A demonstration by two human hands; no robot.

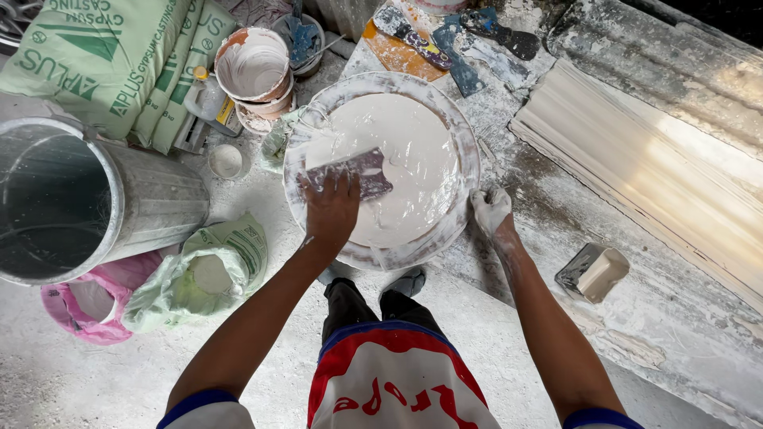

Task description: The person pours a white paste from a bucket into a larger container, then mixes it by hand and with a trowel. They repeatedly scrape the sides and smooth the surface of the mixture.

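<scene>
My left hand (332,208) is clamped on a flat plaster-smeared scraper (354,172) in the round white basin of wet plaster (469,155); right hand (490,208) is curled on its rim.

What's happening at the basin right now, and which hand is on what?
A person stands over a round basin full of smooth white plaster mix. The left hand presses a flat scraper onto the wet surface near the basin's near-left edge. The right hand, coated in white, rests on the basin's rim at the dusty workbench. A metal bin and open powder bags sit on the floor to the left.
</scene>
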